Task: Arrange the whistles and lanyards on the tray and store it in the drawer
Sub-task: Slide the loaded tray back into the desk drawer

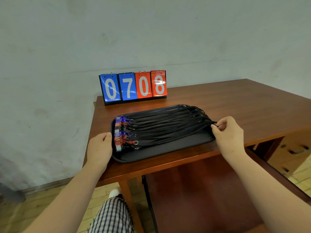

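A black tray (161, 151) lies on the brown desk near its front edge. Several whistles (120, 133), blue, red and grey, are lined up in a column at the tray's left end. Their black lanyards (168, 128) stretch to the right across the tray in a bundle. My left hand (99, 148) grips the tray's left rim, thumb over the edge beside the whistles. My right hand (228, 130) pinches the lanyards' looped ends at the tray's right rim. Below the desk front, an open drawer (198, 190) shows its reddish-brown bottom.
A flip scoreboard (133, 86) reading 0708 stands at the desk's back edge against the wall. A second drawer unit with dark handles (294, 151) sits at the right under the desk. My leg in checked fabric (111, 216) is below the desk's left corner.
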`<action>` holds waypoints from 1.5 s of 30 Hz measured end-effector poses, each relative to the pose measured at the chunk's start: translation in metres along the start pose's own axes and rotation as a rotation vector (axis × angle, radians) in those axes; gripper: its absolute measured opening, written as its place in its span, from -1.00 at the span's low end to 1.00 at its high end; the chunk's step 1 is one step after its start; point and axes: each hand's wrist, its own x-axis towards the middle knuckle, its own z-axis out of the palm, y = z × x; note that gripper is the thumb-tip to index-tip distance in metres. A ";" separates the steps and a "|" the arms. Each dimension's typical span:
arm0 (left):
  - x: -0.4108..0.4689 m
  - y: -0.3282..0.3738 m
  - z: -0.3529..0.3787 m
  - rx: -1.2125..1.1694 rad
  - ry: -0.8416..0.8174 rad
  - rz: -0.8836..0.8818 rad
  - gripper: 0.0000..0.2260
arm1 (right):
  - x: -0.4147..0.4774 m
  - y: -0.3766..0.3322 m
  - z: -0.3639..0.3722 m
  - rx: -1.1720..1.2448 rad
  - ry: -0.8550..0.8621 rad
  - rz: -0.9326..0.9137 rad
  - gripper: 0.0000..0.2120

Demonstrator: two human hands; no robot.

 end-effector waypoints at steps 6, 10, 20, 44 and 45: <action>-0.023 0.017 -0.010 -0.096 -0.009 0.021 -0.66 | -0.006 -0.017 -0.032 -0.011 0.054 -0.041 -0.87; -0.035 0.028 -0.018 -0.185 -0.013 0.092 -0.62 | -0.018 -0.024 -0.055 0.011 0.081 -0.052 -0.88; -0.078 0.057 -0.031 -0.121 -0.072 0.234 -0.73 | -0.047 -0.011 -0.116 -0.046 0.135 -0.043 -0.87; -0.212 0.052 0.026 -0.176 -0.477 0.249 -0.65 | -0.118 0.076 -0.253 -0.201 0.256 0.079 -0.84; -0.215 0.050 0.027 -0.177 -0.492 0.243 -0.65 | -0.119 0.081 -0.253 -0.196 0.256 0.087 -0.83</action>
